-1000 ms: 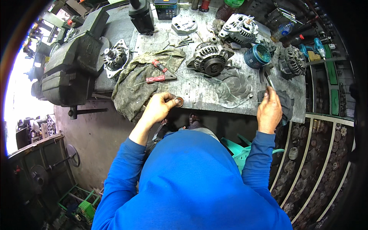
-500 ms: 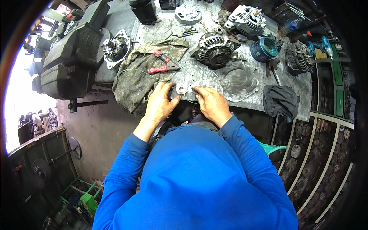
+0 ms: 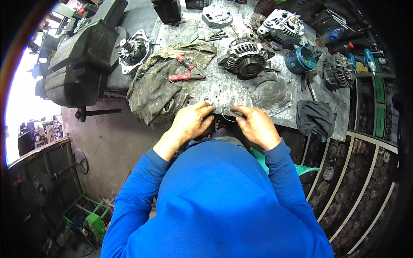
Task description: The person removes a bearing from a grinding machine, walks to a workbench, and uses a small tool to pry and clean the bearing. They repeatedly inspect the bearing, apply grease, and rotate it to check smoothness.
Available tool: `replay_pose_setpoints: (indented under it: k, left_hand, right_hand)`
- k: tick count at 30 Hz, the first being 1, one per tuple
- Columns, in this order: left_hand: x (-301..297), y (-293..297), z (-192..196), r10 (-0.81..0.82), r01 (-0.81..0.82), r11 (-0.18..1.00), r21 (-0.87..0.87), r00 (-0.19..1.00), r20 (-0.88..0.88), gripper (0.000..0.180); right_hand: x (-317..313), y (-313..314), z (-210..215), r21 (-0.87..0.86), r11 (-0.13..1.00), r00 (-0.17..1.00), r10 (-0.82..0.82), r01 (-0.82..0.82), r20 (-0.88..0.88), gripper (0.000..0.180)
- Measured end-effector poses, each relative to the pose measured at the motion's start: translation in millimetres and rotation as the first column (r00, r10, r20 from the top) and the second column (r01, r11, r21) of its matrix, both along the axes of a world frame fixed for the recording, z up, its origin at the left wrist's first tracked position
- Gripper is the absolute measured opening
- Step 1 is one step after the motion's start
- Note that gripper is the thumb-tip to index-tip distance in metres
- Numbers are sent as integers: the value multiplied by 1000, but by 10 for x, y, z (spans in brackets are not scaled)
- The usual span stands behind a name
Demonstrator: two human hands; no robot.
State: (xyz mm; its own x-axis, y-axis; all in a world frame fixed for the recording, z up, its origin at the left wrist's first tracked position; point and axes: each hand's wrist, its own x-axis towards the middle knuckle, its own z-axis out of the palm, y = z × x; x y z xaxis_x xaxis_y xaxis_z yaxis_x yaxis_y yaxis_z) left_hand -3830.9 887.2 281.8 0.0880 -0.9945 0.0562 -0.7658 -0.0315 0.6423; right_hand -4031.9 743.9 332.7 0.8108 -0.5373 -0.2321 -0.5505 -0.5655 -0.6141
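Note:
At the bench's near edge, my left hand (image 3: 189, 124) rests with its fingers stretched forward and its thumb apart. Just ahead of its fingertips lies a small pale metal ring (image 3: 207, 99). My right hand (image 3: 257, 126) is a little to the right, its fingers and thumb curled together at the edge; whatever they hold is too small to make out. A thin wire (image 3: 224, 115) loops between the two hands. Red-handled pliers (image 3: 180, 77) and a red-and-black tool (image 3: 185, 62) lie on a dirty cloth (image 3: 151, 92) ahead of my left hand.
An alternator with a pulley (image 3: 245, 60) stands ahead of my right hand. Beyond it are another alternator (image 3: 282, 26) and a blue tub (image 3: 300, 60). A hammer (image 3: 310, 86) and a dark rag (image 3: 315, 117) lie at the right. A vise-like dark machine (image 3: 79, 64) stands left.
Both hands have drawn back toward me and apart, my right hand moving further right. The ring, earlier between my hands, now lies uncovered on the bench.

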Motion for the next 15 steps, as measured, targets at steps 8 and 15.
replay_pose_setpoints:
  k: [8,15]
  left_hand:
    - [-116,-11,-6,-116,111,984,139,993,26,37]
    - [-16,28,199,304,-311,950,-25,940,-158,43]
  right_hand:
    - [352,169,-160,-221,975,1000,-5,4,-4,23]
    - [245,212,-71,-246,962,990,96,-119,-104,24]
